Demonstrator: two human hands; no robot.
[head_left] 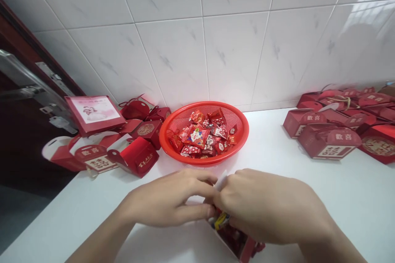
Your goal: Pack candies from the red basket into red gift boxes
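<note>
In front of the basket, an open red candy box point(230, 240) lies low in the head view, largely hidden by my hands. My left hand point(173, 199) is closed at its left edge, thumb and fingers around the wall. My right hand point(271, 205) is curled over the box opening with its fingertips out of sight; what they hold is hidden. A pale flap point(221, 181) sticks up between the two hands. Inside the box, a yellow-wrapped candy point(221, 220) shows below my fingers.
A red plastic basket point(243, 131) holds several red-wrapped candies point(197, 137). Red gift boxes point(134, 158) crowd the white table's left side, and more boxes point(328, 141) are grouped at right. A tiled wall point(231, 57) rises behind; a door handle point(26, 90) is at left.
</note>
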